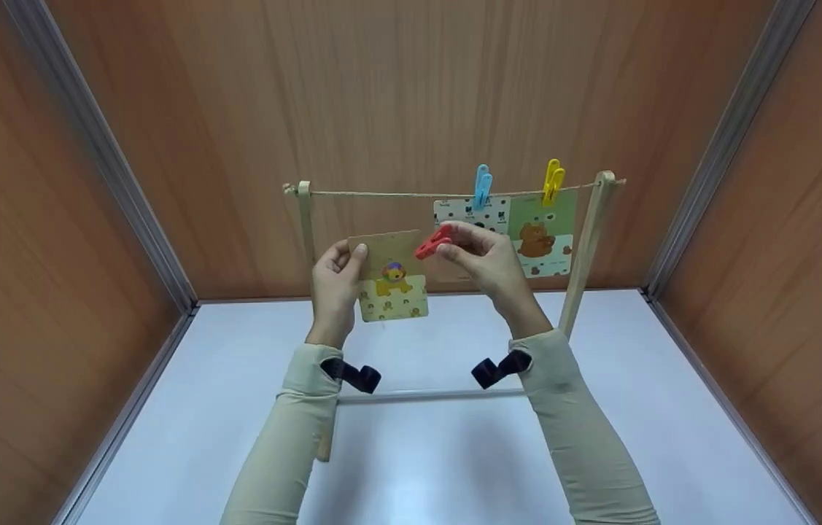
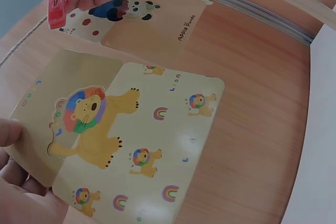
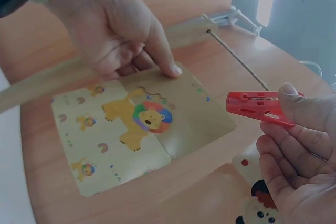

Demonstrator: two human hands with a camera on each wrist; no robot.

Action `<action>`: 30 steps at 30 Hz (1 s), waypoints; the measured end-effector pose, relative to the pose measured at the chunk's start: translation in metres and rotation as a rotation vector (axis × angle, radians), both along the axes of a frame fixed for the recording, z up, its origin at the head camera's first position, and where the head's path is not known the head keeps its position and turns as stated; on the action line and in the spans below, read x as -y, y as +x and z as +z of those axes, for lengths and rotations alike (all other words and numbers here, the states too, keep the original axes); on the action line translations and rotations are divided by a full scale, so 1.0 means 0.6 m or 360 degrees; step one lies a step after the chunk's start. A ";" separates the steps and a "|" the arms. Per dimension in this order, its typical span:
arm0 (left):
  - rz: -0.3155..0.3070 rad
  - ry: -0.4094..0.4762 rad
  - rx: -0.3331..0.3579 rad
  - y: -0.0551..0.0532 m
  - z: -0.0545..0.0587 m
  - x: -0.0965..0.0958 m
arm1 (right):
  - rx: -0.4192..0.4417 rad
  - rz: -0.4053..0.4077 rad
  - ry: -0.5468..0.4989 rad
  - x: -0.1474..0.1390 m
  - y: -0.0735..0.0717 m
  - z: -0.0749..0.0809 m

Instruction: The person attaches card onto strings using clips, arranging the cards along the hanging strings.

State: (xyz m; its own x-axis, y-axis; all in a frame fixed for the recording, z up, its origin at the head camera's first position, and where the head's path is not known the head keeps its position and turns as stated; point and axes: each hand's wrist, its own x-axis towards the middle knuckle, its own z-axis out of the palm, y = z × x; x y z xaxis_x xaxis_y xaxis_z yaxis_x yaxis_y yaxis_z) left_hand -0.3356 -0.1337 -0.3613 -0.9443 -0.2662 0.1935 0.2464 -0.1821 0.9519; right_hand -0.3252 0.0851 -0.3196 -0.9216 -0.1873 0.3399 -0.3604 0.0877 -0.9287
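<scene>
My left hand (image 1: pixel 335 289) pinches the left edge of a lion card (image 1: pixel 394 281) between thumb and fingers. The card hangs below the string (image 1: pixel 381 194), apart from it as far as the head view shows. In my right hand (image 1: pixel 489 261) a red clothespin (image 1: pixel 433 242) is pinched between thumb and fingers, just right of the card's upper corner. The right wrist view shows the red clothespin (image 3: pixel 257 106) held by its handle end, its other end towards the lion card (image 3: pixel 142 124). Behind my right hand hangs a panda card (image 1: pixel 454 210), partly hidden.
A blue clothespin (image 1: pixel 482 188) holds the panda card on the string. Beside it, a yellow clothespin (image 1: pixel 552 182) holds a bear card (image 1: pixel 538 237). Wooden posts (image 1: pixel 586 248) carry the string at both ends. Wood-grain panels (image 1: pixel 411 87) surround the white table (image 1: pixel 235 408).
</scene>
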 end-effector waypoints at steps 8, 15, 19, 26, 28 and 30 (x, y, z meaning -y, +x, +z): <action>-0.0014 -0.0010 -0.0025 -0.003 0.021 0.000 | -0.0080 0.0009 -0.0075 0.017 -0.007 0.034; -0.0031 -0.0051 -0.0078 -0.007 0.033 0.000 | -0.0106 -0.0019 -0.0069 0.030 -0.009 0.058; -0.0041 -0.0063 -0.0106 -0.007 0.040 0.000 | -0.0141 -0.0020 -0.0094 0.036 -0.011 0.069; -0.0037 -0.0069 -0.0123 -0.008 0.050 0.001 | -0.0089 -0.0111 -0.0095 0.047 -0.013 0.087; -0.0020 -0.0067 -0.0132 -0.010 0.051 0.001 | -0.0082 -0.0135 -0.0105 0.051 -0.014 0.091; -0.0011 -0.0073 -0.0133 -0.011 0.052 0.002 | -0.0084 -0.0148 -0.0119 0.055 -0.015 0.093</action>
State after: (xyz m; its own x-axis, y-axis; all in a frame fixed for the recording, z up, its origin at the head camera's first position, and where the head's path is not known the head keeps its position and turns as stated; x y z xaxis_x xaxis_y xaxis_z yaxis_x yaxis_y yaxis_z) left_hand -0.3424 -0.1351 -0.3300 -0.9260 -0.2490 0.2838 0.3244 -0.1404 0.9355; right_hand -0.3344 0.0522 -0.2641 -0.9142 -0.0742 0.3983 -0.4025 0.0545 -0.9138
